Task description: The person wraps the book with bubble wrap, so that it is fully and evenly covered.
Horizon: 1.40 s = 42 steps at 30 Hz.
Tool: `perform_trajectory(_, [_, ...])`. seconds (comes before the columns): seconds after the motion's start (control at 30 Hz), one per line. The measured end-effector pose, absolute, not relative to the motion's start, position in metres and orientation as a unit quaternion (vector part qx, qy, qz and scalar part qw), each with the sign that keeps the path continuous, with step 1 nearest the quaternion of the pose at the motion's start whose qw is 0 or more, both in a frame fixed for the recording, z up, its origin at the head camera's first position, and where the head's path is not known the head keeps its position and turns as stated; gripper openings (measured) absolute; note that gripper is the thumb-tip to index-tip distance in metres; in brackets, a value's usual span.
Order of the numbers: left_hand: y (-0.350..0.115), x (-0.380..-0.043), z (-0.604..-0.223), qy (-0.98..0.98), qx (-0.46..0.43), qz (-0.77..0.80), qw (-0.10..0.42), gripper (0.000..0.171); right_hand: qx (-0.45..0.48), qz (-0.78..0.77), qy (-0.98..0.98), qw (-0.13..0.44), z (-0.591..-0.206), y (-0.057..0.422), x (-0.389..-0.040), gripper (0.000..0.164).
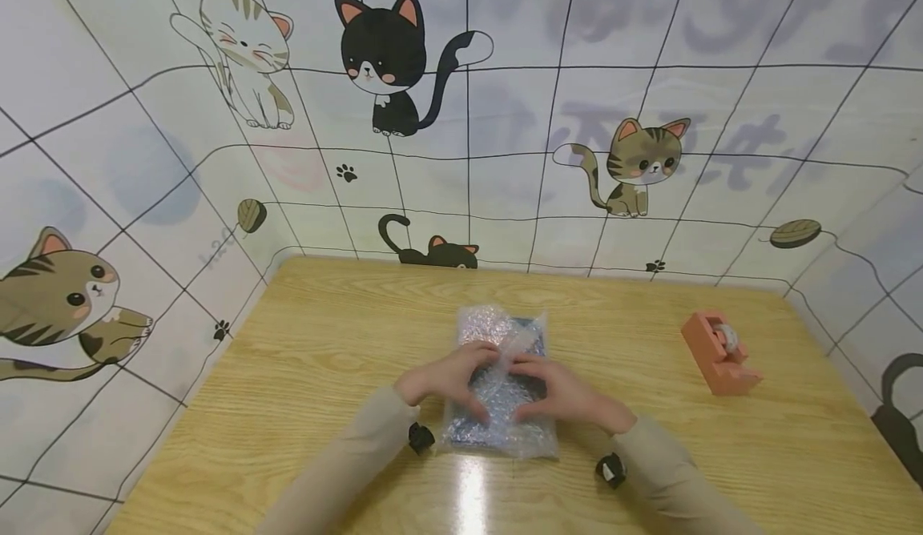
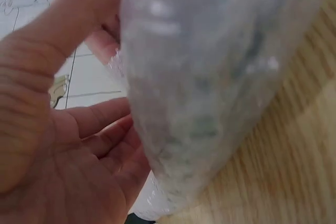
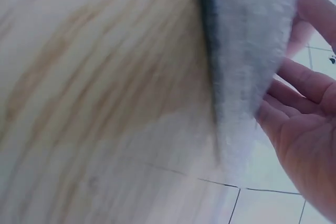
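A flat, dark blue rectangular item (image 1: 467, 437) lies on the table inside clear bubble wrap (image 1: 497, 411), whose flaps fold over its top. My left hand (image 1: 449, 375) rests on the wrap from the left, thumb spread away from the fingers. From the right, my right hand (image 1: 570, 395) touches it in the same way, and the fingertips of both hands come close together near the middle. In the left wrist view, fairly straight fingers (image 2: 107, 116) lie against the bubble wrap (image 2: 210, 87). The right wrist view shows fingers (image 3: 299, 85) along the package's edge. What the wrapped item is cannot be made out.
A coral-coloured tape dispenser (image 1: 710, 359) with a roll of clear tape stands on the right of the wooden table (image 1: 324, 311). Cat-patterned sheeting (image 1: 519, 118) rises behind the table and at both sides.
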<state>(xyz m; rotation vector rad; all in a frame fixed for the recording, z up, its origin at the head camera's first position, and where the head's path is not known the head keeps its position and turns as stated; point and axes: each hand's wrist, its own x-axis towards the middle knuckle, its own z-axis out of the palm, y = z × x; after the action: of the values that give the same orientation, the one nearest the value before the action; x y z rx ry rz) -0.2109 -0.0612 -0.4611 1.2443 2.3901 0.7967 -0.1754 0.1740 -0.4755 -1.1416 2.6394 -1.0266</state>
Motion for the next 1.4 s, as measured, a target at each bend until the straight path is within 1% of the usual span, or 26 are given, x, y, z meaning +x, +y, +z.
perform_trajectory(0.13, [-0.058, -0.206, -0.461, 0.858, 0.422, 0.248, 0.157, 0.099, -0.381, -0.338, 0.860, 0.033, -0.468, 0.180, -0.172, 0.058])
perform_trajectory(0.27, [-0.058, -0.204, -0.462, 0.868, 0.409, 0.234, 0.158, 0.100, -0.369, -0.356, 0.858, 0.033, -0.460, 0.190, -0.167, 0.053])
perform_trajectory(0.37, [-0.058, -0.204, -0.461, 0.867, 0.411, 0.233, 0.157, 0.098, -0.357, -0.375, 0.856, 0.018, -0.456, 0.203, -0.166, 0.049])
perform_trajectory(0.47, [-0.060, -0.203, -0.460, 0.865, 0.414, 0.235, 0.158, 0.097, -0.336, -0.386, 0.859, -0.009, -0.452, 0.220, -0.167, 0.043])
perform_trajectory(0.6, [-0.061, -0.202, -0.460, 0.866, 0.415, 0.230, 0.156, 0.098, -0.266, -0.391, 0.880, -0.032, -0.443, 0.244, -0.166, 0.037])
perform_trajectory(0.83, [-0.061, -0.201, -0.459, 0.870, 0.410, 0.225, 0.158, 0.097, -0.141, -0.388, 0.906, -0.092, -0.427, 0.291, -0.162, 0.028])
perform_trajectory(0.93, [-0.061, -0.201, -0.459, 0.869, 0.413, 0.224, 0.153, 0.097, -0.089, -0.364, 0.920, -0.117, -0.423, 0.313, -0.162, 0.028])
perform_trajectory(1.1, [-0.061, -0.201, -0.459, 0.870, 0.413, 0.221, 0.152, 0.097, 0.046, -0.322, 0.930, -0.170, -0.422, 0.351, -0.161, 0.032])
perform_trajectory(1.2, [-0.061, -0.201, -0.459, 0.871, 0.412, 0.218, 0.153, 0.097, 0.107, -0.315, 0.926, -0.178, -0.425, 0.375, -0.158, 0.035])
perform_trajectory(1.27, [-0.061, -0.201, -0.458, 0.871, 0.410, 0.218, 0.156, 0.097, 0.128, -0.310, 0.928, -0.163, -0.426, 0.390, -0.155, 0.039])
perform_trajectory(1.4, [-0.061, -0.200, -0.457, 0.873, 0.408, 0.218, 0.157, 0.097, 0.148, -0.282, 0.943, -0.093, -0.429, 0.412, -0.153, 0.056])
